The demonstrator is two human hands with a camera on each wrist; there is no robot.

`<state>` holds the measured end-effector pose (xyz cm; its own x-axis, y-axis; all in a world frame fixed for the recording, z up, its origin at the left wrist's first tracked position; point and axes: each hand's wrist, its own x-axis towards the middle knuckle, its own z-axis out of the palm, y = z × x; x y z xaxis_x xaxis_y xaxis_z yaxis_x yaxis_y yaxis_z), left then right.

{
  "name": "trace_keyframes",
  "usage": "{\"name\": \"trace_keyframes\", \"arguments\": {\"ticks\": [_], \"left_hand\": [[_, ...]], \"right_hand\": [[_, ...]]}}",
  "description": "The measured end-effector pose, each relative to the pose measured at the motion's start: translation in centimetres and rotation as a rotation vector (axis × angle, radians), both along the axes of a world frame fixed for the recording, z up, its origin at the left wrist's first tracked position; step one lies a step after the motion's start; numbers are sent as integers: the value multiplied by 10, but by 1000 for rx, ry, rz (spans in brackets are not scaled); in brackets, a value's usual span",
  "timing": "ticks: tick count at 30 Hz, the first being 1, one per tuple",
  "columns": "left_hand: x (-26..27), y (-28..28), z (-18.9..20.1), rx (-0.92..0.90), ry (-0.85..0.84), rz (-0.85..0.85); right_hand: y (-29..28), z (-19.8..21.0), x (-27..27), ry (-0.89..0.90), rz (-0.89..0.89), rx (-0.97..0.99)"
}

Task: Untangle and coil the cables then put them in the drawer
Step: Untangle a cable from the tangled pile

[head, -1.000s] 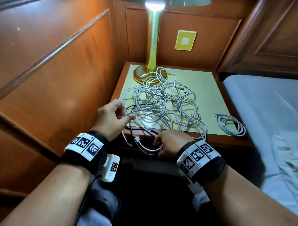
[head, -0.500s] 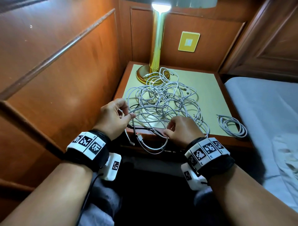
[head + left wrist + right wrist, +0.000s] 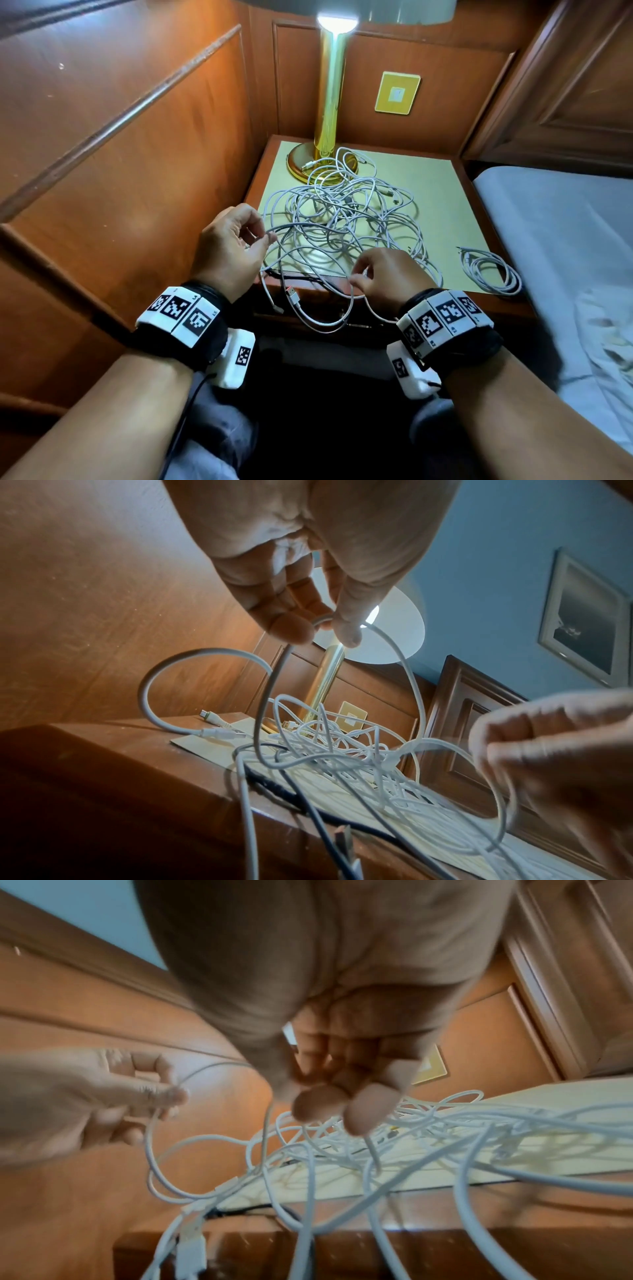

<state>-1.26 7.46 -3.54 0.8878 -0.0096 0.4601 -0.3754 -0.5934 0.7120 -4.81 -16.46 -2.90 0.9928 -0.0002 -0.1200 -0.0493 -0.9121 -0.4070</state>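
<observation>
Right hand has lifted, pinching cable; left hand pinches tangled cables between them.

Warm lamp light, dim edges, blurred wrist views

The lamp at 12 o'clock glares white in the head view and is the main light; cable shadows fall on the table top, and the floor at 6 o'clock is nearly black. Wall panels bow at the wide-angle edges. The right wrist view is smeared, perhaps by motion; its right hand is dark and soft. The left hand is sharper, backlit.
</observation>
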Motion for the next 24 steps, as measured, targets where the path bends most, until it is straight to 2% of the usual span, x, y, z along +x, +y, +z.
{"name": "trace_keyframes", "arguments": {"ticks": [5, 8, 12, 16, 20, 24], "left_hand": [[4, 1, -6, 52, 4, -46], [6, -2, -10, 139, 1, -88], [1, -11, -8, 197, 12, -224], [-6, -18, -1, 249, 113, -313], [-4, -19, -5, 251, 103, -281], [4, -16, -11, 277, -43, -175]], "right_hand": [[4, 13, 0, -371, 86, 367], [7, 16, -6, -491, 142, 500], [13, 18, -11, -508, 183, 653], [14, 19, -10, -507, 154, 749], [12, 19, -10, -488, 168, 777], [5, 15, -5, -495, 131, 630]]}}
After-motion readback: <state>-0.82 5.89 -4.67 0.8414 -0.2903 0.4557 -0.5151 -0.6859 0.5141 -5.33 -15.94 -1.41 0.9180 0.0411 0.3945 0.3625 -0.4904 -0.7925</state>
